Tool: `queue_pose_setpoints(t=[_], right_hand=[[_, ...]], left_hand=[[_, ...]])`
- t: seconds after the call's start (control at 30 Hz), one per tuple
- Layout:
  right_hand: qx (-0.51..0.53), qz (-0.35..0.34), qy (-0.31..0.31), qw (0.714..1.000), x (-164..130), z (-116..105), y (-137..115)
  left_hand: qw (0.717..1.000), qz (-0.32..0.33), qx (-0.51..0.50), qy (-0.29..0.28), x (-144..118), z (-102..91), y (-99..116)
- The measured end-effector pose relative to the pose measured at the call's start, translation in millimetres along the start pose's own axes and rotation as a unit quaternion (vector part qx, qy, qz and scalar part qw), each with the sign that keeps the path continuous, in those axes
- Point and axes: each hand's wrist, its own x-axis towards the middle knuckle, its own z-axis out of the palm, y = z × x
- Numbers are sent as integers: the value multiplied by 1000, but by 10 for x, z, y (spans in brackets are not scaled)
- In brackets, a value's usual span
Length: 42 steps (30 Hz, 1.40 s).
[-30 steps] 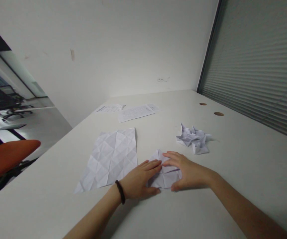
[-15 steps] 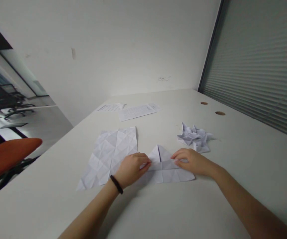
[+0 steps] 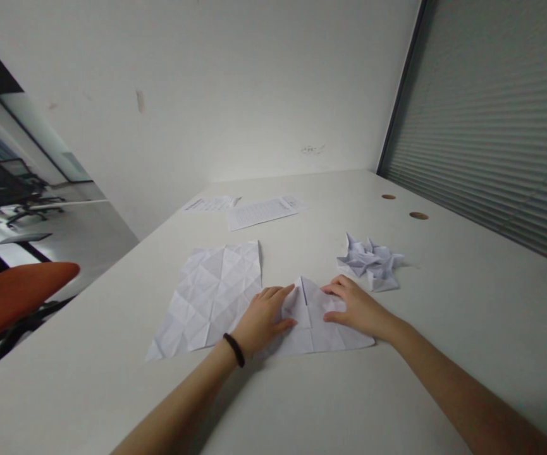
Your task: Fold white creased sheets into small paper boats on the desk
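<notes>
A partly folded white paper sheet (image 3: 312, 325) lies on the table with a pointed flap at its far side and a dark slit down the flap's middle. My left hand (image 3: 264, 319), with a dark band at the wrist, rests on the sheet's left part, thumb and fingers apart. On the right part lies my right hand (image 3: 353, 306), its thumb also spread from the fingers. Left of the sheet is a flat creased paper (image 3: 211, 291) covered in triangular fold lines, partly behind my left hand. Beyond my right hand sits a spiky folded paper piece (image 3: 372, 260).
Printed sheets (image 3: 264, 213) lie farther back, with more printed paper (image 3: 211, 203) to their left. Two round holes (image 3: 418, 215) pierce the white table (image 3: 311, 404) near its right edge. An orange chair (image 3: 21, 287) stands at the left. Blinds (image 3: 491, 126) cover the right side.
Both hands have gone from pinching the paper's raised fold to lying on it with fingers spread. The horizontal fold across the sheet now looks flatter, and my left hand has shifted slightly right.
</notes>
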Motion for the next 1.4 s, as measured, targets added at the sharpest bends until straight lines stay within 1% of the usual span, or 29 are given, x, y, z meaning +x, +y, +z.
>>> queue_pose_setpoints(t=[0.1, 0.2, 0.23, 0.3, 0.37, 0.43, 0.5, 0.53, 0.6, 0.67, 0.7, 0.73, 0.77, 0.8, 0.83, 0.87, 0.93, 0.97, 1.0, 1.03, 1.07, 1.13, 1.17, 1.2, 1.23, 1.27, 1.33, 1.37, 1.4], right_hand=[[41, -24, 7, 999, -2, 3, -24], [54, -51, 13, 997, 1, 21, -49], [52, -54, 26, 997, 4, 31, -48], [54, -49, 77, 994, 16, 56, -25], [74, -24, 141, 987, 36, 90, 13], [122, 20, 200, 972, 64, 133, 41], [213, 78, 244, 943, 95, 181, 31], [274, 107, 258, 920, 108, 204, 6], [412, 158, 264, 858, 120, 238, -84], [530, 188, 236, 793, 107, 250, -212], [575, 190, 202, 770, 91, 250, -280], [612, 177, 151, 756, 71, 248, -343], [633, 152, 98, 752, 51, 246, -397], [642, 127, 62, 754, 32, 244, -436], [639, 111, 50, 759, 18, 244, -459], [626, 105, 56, 770, 10, 243, -465], [569, 124, 113, 805, 9, 229, -428], [523, 139, 151, 827, 12, 209, -393], [467, 152, 190, 850, 14, 178, -353], [402, 158, 228, 873, 14, 136, -314], [336, 157, 279, 886, 9, 85, -280], [218, 130, 375, 892, -14, -29, -234], [165, 100, 406, 893, -30, -80, -225], [118, 59, 413, 901, -45, -118, -224], [76, 14, 399, 914, -57, -140, -228], [38, -26, 363, 931, -66, -143, -237], [-21, -77, 235, 969, -68, -97, -259], [-42, -83, 159, 983, -63, -56, -269], [-53, -86, 84, 991, -57, -12, -278]], left_hand=[[995, -57, -86, -2, 1, -27, 36], [978, -90, -183, -43, -1, -58, 71], [972, -89, -208, -58, -1, -69, 79], [962, -95, -247, -70, 5, -90, 87], [953, -117, -276, -47, 18, -108, 87], [938, -143, -315, 10, 37, -126, 89], [913, -158, -368, 78, 56, -143, 99], [897, -161, -396, 113, 64, -149, 107], [867, -158, -438, 179, 75, -152, 129], [850, -143, -452, 230, 77, -138, 152], [848, -131, -451, 244, 74, -123, 162], [852, -118, -444, 249, 68, -106, 172], [862, -106, -433, 242, 60, -86, 180], [874, -96, -420, 223, 49, -66, 188], [889, -89, -406, 194, 38, -49, 194], [904, -85, -388, 161, 27, -36, 200], [928, -79, -350, 105, 11, -26, 204], [936, -72, -332, 93, 7, -28, 202], [941, -65, -316, 97, 6, -35, 195], [943, -59, -305, 117, 8, -43, 186], [941, -54, -300, 149, 10, -53, 172], [928, -49, -294, 225, 13, -71, 143], [920, -49, -288, 261, 11, -79, 130], [914, -46, -278, 292, 5, -88, 122], [909, -41, -266, 319, -4, -98, 120], [905, -34, -252, 342, -16, -109, 123], [906, -8, -212, 367, -43, -138, 147], [916, 12, -183, 358, -55, -154, 163], [933, 35, -147, 327, -65, -168, 181]])
